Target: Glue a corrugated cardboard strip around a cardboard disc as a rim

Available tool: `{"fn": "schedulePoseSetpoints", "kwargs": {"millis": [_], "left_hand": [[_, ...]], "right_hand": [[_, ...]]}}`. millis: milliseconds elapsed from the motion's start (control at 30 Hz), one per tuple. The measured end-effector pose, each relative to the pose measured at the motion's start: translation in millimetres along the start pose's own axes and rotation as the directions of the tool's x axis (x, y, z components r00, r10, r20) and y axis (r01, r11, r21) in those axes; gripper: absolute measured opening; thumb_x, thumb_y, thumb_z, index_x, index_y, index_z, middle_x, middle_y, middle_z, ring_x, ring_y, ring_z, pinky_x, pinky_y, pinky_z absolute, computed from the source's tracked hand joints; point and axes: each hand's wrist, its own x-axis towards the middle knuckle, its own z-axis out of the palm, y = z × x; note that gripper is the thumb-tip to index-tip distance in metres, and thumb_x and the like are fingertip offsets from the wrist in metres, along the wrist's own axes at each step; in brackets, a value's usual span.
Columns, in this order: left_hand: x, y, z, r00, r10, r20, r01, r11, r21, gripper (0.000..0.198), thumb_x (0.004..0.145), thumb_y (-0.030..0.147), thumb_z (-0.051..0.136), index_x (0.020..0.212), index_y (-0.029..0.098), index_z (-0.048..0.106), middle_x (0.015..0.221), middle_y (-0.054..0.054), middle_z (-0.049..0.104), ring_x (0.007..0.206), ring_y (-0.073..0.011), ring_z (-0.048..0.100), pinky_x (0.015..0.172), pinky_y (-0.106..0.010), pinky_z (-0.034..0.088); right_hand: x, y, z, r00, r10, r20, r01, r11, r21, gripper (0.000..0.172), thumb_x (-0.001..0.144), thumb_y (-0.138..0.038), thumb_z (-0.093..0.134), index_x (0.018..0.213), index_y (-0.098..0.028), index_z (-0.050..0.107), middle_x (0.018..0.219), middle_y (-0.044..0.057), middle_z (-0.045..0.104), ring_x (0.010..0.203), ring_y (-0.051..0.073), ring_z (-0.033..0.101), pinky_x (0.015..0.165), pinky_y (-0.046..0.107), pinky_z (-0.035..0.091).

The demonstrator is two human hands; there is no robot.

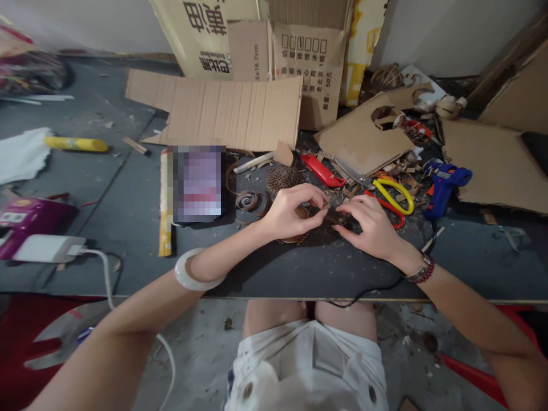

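Note:
My left hand (296, 212) is closed in a pinch, with a small brown scrap (326, 206) at its fingertips. Just to the right, my right hand (369, 224) has its thumb and fingers apart, close to some small brown bits whose shape is blurred. Behind my left hand sits a round coiled piece of corrugated cardboard (283, 178). A brown round item (295, 237) lies partly hidden under my left hand. A curled roll of dark strip (252, 201) rests left of it.
Scissors with yellow and red handles (402, 200), a red cutter (322, 171) and a blue glue gun (445, 185) lie at right. A phone (201, 188) stands left. Cardboard sheets (240, 111) lie behind. A black cable (377, 290) crosses the table's front edge.

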Motion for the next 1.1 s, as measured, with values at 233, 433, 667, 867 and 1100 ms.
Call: {"fn": "schedulePoseSetpoints", "kwargs": {"millis": [233,433,667,867,1100], "left_hand": [[0.3,0.0,1.0,0.995,0.098,0.032,-0.098,0.995,0.020,0.003,0.080,0.017,0.064,0.078,0.014,0.063,0.088,-0.007,0.071,0.086,-0.0136,0.066,0.080,-0.025,0.054],[0.1,-5.5,4.0,0.986,0.159,0.043,-0.161,0.986,0.048,0.008,0.085,0.017,0.063,0.086,0.014,0.070,0.084,-0.007,0.072,0.078,-0.0116,0.067,0.073,-0.021,0.055],[-1.9,-4.6,6.4,0.984,0.138,0.115,-0.141,0.990,0.014,0.010,0.086,0.017,0.062,0.092,0.014,0.070,0.084,-0.006,0.074,0.078,-0.0111,0.069,0.075,-0.019,0.055],[-3.5,-3.0,4.4,0.981,0.058,0.184,-0.065,0.997,0.029,0.020,0.085,0.026,0.064,0.101,0.015,0.067,0.089,-0.006,0.073,0.080,-0.0129,0.068,0.075,-0.022,0.054],[-5.1,-6.9,4.7,0.934,0.000,0.357,-0.070,0.980,0.184,0.022,0.085,0.025,0.061,0.105,0.017,0.065,0.093,-0.007,0.071,0.085,-0.0166,0.066,0.078,-0.026,0.053]], "right_hand": [[-1.0,0.6,-0.6,0.999,0.009,0.046,-0.007,1.000,-0.027,0.030,0.083,-0.032,0.064,0.107,-0.015,0.059,0.097,0.010,0.067,0.097,0.027,0.053,0.085,0.045,0.048],[-0.6,1.0,-1.9,0.996,-0.025,-0.090,0.030,0.998,0.061,0.030,0.084,-0.024,0.063,0.113,-0.017,0.058,0.103,0.009,0.069,0.097,0.024,0.056,0.089,0.042,0.049],[0.3,2.6,0.9,0.988,-0.056,-0.141,0.070,0.992,0.102,0.008,0.086,-0.021,0.062,0.094,-0.020,0.062,0.088,0.005,0.069,0.088,0.021,0.056,0.082,0.040,0.050],[1.7,2.0,-1.3,0.993,0.045,-0.107,-0.029,0.989,0.144,0.005,0.086,-0.019,0.057,0.084,-0.020,0.061,0.084,0.006,0.066,0.088,0.022,0.055,0.083,0.042,0.048],[2.6,3.8,-6.0,0.994,0.108,0.026,-0.111,0.975,0.192,0.009,0.083,-0.017,0.057,0.075,-0.021,0.058,0.089,0.006,0.064,0.094,0.023,0.052,0.089,0.046,0.044]]}}
